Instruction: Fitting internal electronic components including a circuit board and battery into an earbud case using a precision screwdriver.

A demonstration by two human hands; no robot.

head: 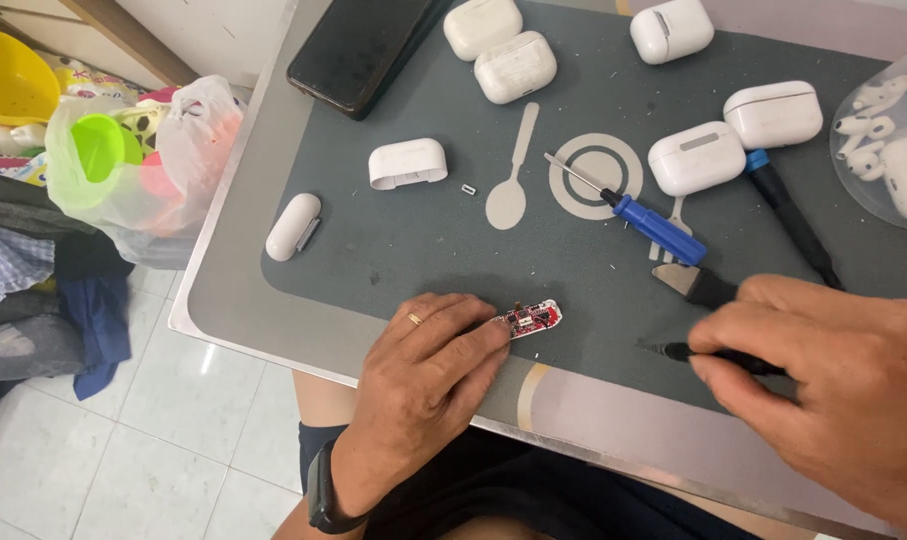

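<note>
My left hand [428, 370] rests on the grey mat [393, 250] near its front edge, fingertips pressing down the left end of a small red circuit board [533, 318] in a white frame. My right hand [833, 380] holds a thin black pointed tool [673, 351], its tip aimed left, a short way right of the board. A blue-handled screwdriver [643, 218] lies on the mat behind the board. An opened white earbud-case shell [407, 163] and a separate white lid piece [293, 227] lie at the left of the mat.
Several closed white earbud cases [513, 66] sit across the back of the mat. A black phone [358, 50] lies at the back left. A black tool with a blue collar [788, 215] and a clear bag of earbuds [888, 135] are at the right. Plastic bags [133, 165] stand on the floor left.
</note>
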